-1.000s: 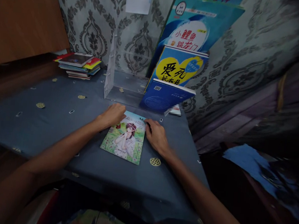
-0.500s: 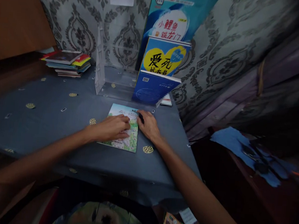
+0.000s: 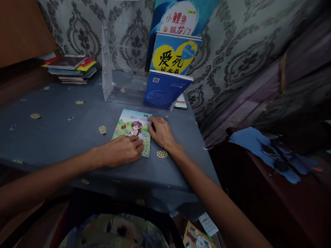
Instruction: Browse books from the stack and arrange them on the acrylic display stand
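A thin book with a green cover showing a girl [image 3: 132, 127] lies flat on the blue-grey tablecloth [image 3: 57, 131]. My left hand [image 3: 122, 151] rests on the book's near edge, fingers stretched flat on the cover. My right hand [image 3: 160, 133] lies at the book's right edge, fingers curled down against its upper right corner. Behind the book, three blue books [image 3: 169, 64] lean upright against the patterned wall inside a clear acrylic stand [image 3: 109, 78].
A stack of colourful books [image 3: 70, 68] sits at the table's far left. A small white item [image 3: 181, 102] lies beside the upright books. A dark side surface with blue cloth [image 3: 262, 149] is to the right. Printed papers [image 3: 199, 247] lie below the table edge.
My left hand slid from the book's top left corner down over the cover to its near edge. The right hand stayed at the right edge. The view shifted.
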The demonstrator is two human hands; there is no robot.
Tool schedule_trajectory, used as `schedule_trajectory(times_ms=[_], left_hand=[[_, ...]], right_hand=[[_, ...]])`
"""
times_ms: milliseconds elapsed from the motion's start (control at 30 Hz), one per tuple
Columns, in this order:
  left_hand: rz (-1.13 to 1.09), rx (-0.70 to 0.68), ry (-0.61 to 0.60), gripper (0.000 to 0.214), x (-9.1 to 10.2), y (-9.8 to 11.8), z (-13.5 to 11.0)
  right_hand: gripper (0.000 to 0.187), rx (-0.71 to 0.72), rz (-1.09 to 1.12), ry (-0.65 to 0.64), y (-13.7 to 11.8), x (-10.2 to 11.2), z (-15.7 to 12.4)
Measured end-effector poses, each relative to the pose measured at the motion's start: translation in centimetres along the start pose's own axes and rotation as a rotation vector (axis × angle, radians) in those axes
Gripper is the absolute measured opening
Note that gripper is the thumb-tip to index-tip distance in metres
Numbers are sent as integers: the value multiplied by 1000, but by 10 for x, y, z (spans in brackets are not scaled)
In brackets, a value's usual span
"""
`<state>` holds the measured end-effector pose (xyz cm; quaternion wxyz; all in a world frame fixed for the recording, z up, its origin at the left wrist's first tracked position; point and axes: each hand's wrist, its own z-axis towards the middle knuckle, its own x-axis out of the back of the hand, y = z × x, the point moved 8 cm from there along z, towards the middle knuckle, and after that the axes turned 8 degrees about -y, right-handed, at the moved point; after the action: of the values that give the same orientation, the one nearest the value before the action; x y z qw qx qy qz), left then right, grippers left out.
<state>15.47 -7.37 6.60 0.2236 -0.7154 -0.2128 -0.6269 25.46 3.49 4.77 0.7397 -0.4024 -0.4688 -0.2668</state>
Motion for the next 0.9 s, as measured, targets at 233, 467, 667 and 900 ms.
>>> schedule_trajectory(times_ms=[233, 467, 667, 900], left_hand=[[13, -17, 5, 25, -8, 0, -4], [81, -62, 81, 23, -8, 1, -6], [80, -58, 92, 21, -1, 2, -6], [93, -49, 9, 21, 6, 5, -5]], right_hand=[[28, 32, 16, -25, -18, 2, -16], [27, 76, 99, 8, -21, 0, -31], [26, 91, 335, 24, -25, 13, -52], [24, 75, 709, -52, -25, 21, -81]])
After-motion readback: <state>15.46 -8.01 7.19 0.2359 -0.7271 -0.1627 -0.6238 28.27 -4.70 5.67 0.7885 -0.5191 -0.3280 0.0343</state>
